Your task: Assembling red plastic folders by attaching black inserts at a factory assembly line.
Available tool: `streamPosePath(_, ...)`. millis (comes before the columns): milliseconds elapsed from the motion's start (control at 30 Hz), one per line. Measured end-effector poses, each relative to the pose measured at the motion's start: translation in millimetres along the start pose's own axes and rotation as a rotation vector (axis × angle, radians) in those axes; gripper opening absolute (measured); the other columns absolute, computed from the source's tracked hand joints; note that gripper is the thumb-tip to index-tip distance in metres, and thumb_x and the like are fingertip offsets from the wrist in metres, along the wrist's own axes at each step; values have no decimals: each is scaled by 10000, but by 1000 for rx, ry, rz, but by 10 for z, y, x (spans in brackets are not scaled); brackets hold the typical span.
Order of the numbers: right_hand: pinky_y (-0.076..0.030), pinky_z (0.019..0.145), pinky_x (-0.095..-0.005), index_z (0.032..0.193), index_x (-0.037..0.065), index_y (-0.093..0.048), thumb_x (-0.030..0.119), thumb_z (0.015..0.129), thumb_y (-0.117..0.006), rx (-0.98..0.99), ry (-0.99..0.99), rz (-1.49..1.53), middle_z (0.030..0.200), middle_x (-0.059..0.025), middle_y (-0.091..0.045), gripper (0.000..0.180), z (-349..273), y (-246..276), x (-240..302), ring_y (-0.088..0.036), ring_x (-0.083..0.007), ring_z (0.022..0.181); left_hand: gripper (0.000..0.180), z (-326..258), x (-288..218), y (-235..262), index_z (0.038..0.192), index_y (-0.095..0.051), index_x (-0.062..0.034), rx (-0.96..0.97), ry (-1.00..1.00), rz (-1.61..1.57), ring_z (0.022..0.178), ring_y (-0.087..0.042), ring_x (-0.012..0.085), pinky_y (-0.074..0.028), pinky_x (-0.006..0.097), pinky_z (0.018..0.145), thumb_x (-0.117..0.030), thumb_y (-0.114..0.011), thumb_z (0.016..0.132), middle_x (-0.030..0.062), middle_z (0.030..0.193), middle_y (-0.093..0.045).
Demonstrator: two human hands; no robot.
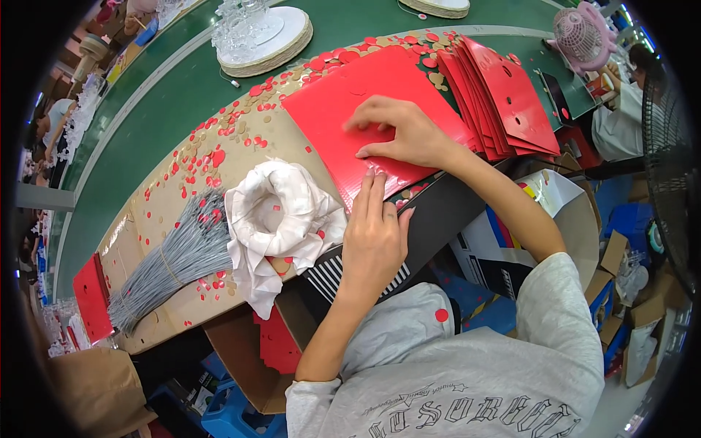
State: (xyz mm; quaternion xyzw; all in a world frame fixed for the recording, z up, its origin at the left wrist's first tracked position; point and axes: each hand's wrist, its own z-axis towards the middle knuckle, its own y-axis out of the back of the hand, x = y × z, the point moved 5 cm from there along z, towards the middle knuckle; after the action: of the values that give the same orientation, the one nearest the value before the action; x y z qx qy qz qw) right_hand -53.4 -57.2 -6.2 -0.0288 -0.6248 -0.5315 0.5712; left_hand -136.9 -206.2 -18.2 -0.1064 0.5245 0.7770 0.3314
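A glossy red sheet lies flat on the table in front of me, with small cut marks in its surface. My left hand rests on the sheet's near edge, its fingers stretched out flat and the thumb apart. Over the sheet's middle, my right hand is bent, its thumb spread away from the curled fingers, and nothing shows between them. The right fingertips are slightly blurred, and I cannot tell whether they press on the sheet. To the right, a fanned stack of red sheets with punched holes lies close to my right forearm.
Left of the sheet sit a rolled white cloth and a bundle of grey wires. Red and brown discs litter the table's cardboard cover. Beyond are a green conveyor and a white round stand. A pink fan stands far right.
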Motion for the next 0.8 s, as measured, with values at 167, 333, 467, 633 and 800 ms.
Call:
streamPosePath(167, -495, 990, -393, 1215, 82, -689, 223, 886, -737, -165, 138, -386, 1280, -92, -653, 361, -17, 62, -196, -609, -269, 1196, 277, -2, -23, -41, 870, -628, 140, 0, -4, 9, 1272, -528, 450, -456, 488, 1043, -127, -697, 894, 322, 1320, -544)
streamPosePath(333, -369, 1123, -444, 1396, 115, -587, 353, 983, -610, -228, 112, -679, 1428, -76, -585, 477, 4, -9, -277, -478, -272, 1375, 267, -26, -5, -47, 870, -633, 137, -3, 2, 3, 1281, -523, 452, -452, 492, 1045, -121, -699, 887, 323, 1333, -539)
streamPosePath(467, -388, 1102, -437, 1385, 94, -593, 357, 983, -611, -241, 97, -707, 1443, -77, -573, 481, 41, 4, -289, -488, -271, 1365, 261, -18, -2, -48, 876, -637, 136, -4, 7, -19, 1282, -522, 453, -454, 495, 1042, -116, -702, 883, 319, 1341, -537)
streamPosePath(633, -408, 1067, -433, 1326, 62, -612, 311, 970, -623, -263, 117, -688, 1386, -88, -599, 434, 116, 14, -236, -504, -279, 1340, 256, -10, 7, -33, 876, -636, 142, -33, 7, -32, 1287, -519, 456, -454, 499, 1044, -106, -700, 882, 317, 1343, -535)
streamPosePath(800, -384, 1103, -436, 1432, 64, -494, 288, 977, -597, -266, 81, -673, 1482, -115, -492, 517, 216, -10, -375, -446, -293, 1389, 212, -27, 20, -50, 847, -607, 132, -35, -3, -36, 1296, -518, 458, -448, 495, 1055, -60, -683, 894, 312, 1354, -530)
